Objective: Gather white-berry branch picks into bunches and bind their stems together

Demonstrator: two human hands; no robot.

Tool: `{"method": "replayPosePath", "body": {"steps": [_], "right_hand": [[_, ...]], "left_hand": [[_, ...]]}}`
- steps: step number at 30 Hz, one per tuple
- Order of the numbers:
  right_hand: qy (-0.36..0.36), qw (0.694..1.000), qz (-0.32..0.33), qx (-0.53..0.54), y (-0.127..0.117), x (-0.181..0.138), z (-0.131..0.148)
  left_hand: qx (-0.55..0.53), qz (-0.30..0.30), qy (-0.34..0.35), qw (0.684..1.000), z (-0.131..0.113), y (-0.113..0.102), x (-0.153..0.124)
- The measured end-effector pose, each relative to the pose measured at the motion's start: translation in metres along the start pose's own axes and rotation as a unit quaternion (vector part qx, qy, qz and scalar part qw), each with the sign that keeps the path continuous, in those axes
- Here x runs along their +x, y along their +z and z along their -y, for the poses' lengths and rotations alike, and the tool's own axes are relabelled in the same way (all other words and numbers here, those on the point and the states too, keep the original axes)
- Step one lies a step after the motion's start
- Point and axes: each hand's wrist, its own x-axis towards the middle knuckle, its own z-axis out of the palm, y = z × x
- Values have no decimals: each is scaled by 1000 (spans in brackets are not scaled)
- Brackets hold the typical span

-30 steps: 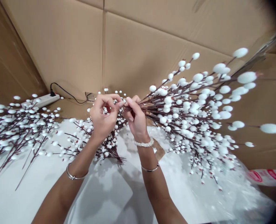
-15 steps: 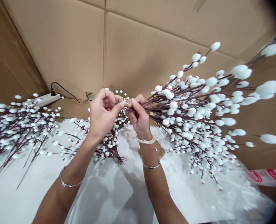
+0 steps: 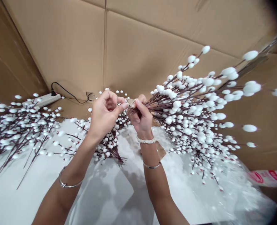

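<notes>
One bunch of white-berried artificial branches [image 3: 187, 100] sits pinched at its stems in the right hand [image 3: 141, 118], grip closed; the left hand [image 3: 102, 114] curls just beside it, its hold impossible to tell.

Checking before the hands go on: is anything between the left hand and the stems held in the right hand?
Nothing visible: the left hand has its thumb almost at the bundled berry stems pinched in the right hand. Another berry spray lies below, not in the gap.
</notes>
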Motion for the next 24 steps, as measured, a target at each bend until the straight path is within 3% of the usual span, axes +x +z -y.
{"method": "replayPosePath", "body": {"steps": [11,18,24], "right_hand": [[41,999,13,26,6,0,3],[60,992,79,72,8,-2,0],[96,988,80,88,11,-3,5]], "left_hand": [[-77,33,-78,993,7,-4,4],[-149,75,-140,976,15,-10,10],[-134,93,-104,981,16,-10,10]]}}
